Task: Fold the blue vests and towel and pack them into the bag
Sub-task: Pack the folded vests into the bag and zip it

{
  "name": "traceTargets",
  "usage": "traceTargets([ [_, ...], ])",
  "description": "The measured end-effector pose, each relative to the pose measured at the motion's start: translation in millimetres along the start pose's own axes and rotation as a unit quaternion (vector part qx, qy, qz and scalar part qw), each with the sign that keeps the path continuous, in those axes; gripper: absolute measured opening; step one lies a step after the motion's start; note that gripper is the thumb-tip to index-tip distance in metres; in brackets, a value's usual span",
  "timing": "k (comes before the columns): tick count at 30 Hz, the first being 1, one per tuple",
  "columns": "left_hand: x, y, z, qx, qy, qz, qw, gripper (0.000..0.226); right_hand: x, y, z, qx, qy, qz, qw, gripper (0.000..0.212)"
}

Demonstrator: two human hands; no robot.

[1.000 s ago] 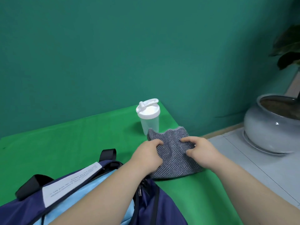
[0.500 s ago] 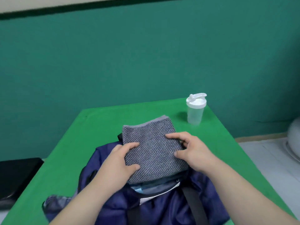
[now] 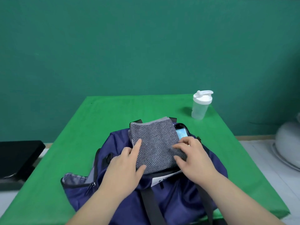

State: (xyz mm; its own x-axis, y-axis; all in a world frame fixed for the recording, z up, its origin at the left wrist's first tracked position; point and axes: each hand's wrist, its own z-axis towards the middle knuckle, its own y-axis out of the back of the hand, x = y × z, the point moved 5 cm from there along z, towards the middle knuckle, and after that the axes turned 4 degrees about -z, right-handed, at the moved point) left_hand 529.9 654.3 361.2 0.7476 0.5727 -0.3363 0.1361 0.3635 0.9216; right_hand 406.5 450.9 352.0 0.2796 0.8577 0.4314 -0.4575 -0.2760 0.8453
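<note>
Seemingly left hand [image 3: 125, 166] and right hand [image 3: 194, 158] hold one towel [image 3: 155, 143] atop one bag [image 3: 178, 202].

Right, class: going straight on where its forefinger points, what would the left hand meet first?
More towel, which the left hand holds; past its far hem the way looks free above the table.

Deep teal wall [image 3: 146, 46] across the whole upper half, flat and evenly lit. Below it comes the counter [image 3: 100, 114], draped in bright green cloth and stretching back toward that wall. Out right there are pale grey floor tiles [image 3: 267, 172], and a beige skirting strip [image 3: 254, 137] runs along the wall's foot. A rounded, pale grey pot [image 3: 287, 143] sits at the right edge, cut off by the frame. On the left, a low black slab [image 3: 17, 153] stands just beside the counter.
</note>
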Motion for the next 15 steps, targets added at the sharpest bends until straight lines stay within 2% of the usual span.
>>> traceTargets([
  [2,4.4,-7.2,-11.1,-0.039,-0.023,0.035,0.998,0.076,9.8,-4.9,-17.1,0.026,0.044,0.002,0.999,0.025],
  [5,15.8,-20.1,-20.5,-0.062,-0.024,0.082,0.994,0.057,20.6,-20.2,-36.0,0.074,0.100,-0.067,0.990,0.023],
  [9,15.5,-19.9,-27.3,-0.038,-0.064,0.127,0.989,0.040,21.1,-24.9,-42.8,0.079,0.095,-0.139,0.983,0.016],
  [15,8.3,12.3,-30.8,-0.089,-0.152,0.119,0.977,0.014,19.2,3.5,-31.3,0.064,0.078,-0.115,0.988,0.020],
])
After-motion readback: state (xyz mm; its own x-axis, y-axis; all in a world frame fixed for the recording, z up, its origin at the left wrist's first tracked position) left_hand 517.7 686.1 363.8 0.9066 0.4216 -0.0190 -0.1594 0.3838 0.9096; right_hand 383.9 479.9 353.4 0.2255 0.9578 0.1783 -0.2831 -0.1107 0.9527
